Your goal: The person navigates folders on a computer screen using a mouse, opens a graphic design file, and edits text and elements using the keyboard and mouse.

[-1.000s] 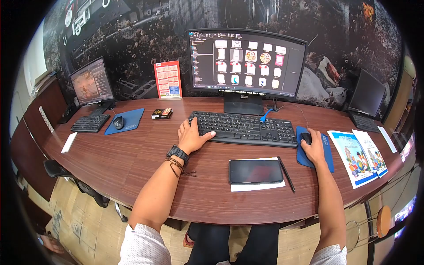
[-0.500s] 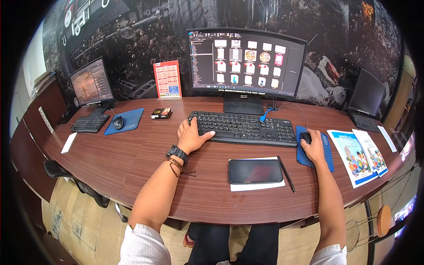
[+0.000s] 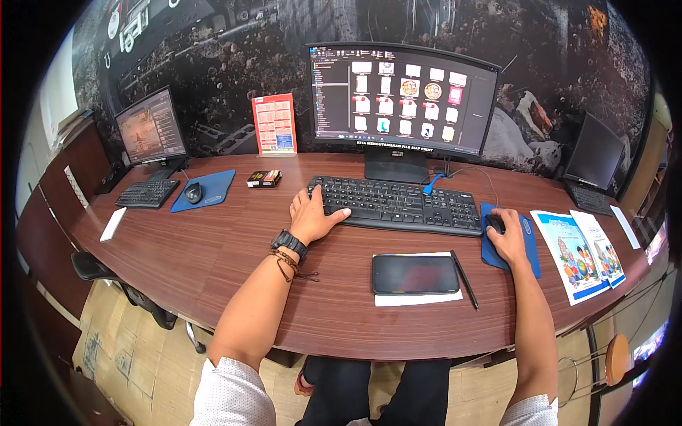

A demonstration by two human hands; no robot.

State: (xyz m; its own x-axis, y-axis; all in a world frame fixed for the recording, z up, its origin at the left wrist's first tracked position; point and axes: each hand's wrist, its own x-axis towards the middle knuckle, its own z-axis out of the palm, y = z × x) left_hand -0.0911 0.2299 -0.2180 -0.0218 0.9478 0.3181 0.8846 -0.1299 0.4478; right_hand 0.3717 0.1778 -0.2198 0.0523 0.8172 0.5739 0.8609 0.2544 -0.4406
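Curled over a black computer mouse (image 3: 494,225), the right hand (image 3: 510,243) has its palm low and its fingers bent around the body, closed about as far as the mouse allows. How firmly the fingertips press is hard to say, since the back of the hand hides part of the mouse. That mouse sits on a blue rectangular mouse pad (image 3: 528,260), just beside the right end of a long black plastic keyboard (image 3: 398,208).

At the keyboard's other end lies the left hand (image 3: 311,220), spread rather than gripping: the fingers reach over the leftmost keys and the thumb stretches out along the near edge. It pinches nothing. On that wrist are a chunky black wristwatch (image 3: 290,243) and a brown beaded bracelet (image 3: 285,265).

Behind the keyboard stands a wide black monitor (image 3: 405,99) showing rows of file icons, and a bright blue cable plug (image 3: 431,187) touches the keyboard's far edge. Nearer the person, between the forearms, a dark-screened smartphone (image 3: 415,275) rests on a white paper sheet (image 3: 419,299), with a slim black pen (image 3: 465,281) slanting along its right side. All of this is on a reddish-brown wood-grain desk (image 3: 213,263).
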